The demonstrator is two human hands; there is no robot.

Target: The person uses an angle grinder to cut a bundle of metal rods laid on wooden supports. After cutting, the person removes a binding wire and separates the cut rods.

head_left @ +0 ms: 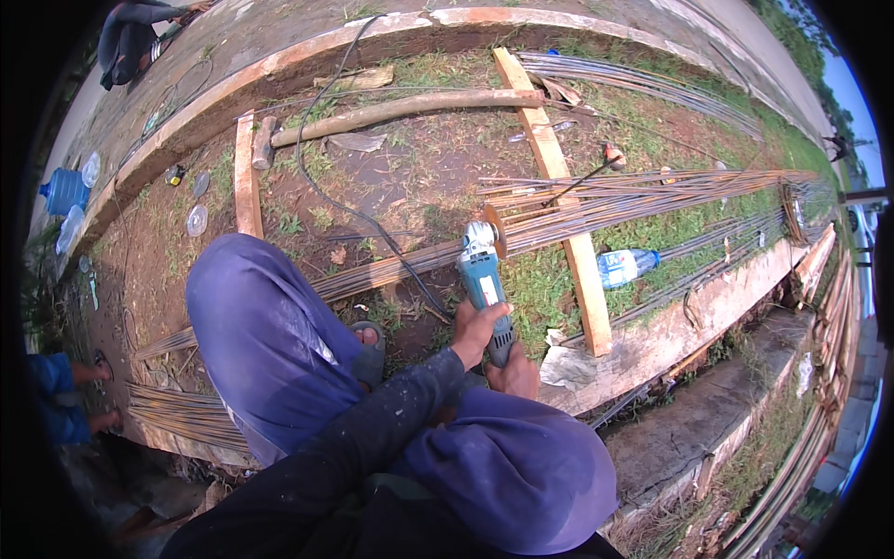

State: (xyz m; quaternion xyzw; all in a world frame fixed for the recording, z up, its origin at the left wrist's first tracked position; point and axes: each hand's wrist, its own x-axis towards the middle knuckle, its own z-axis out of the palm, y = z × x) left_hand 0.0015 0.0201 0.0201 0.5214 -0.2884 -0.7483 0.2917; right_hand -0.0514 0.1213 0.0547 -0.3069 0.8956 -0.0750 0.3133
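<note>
Both my hands are closed around a teal angle grinder with a silver head. My left hand wraps the middle of its body, and my right hand grips the rear end. The thin brown cutting disc stands on edge over a bundle of rusty steel rods; I cannot tell whether it touches them. Those rods run from the lower left to the far right, across a wooden beam. From the grinder's rear side a black power cord trails up and away over the ground.
A second wooden piece and a long-handled hammer lie beyond my knee. A blue-labelled plastic bottle rests right of the beam. More rods lie at the back. A concrete curb borders the ground. Another person's legs show at left.
</note>
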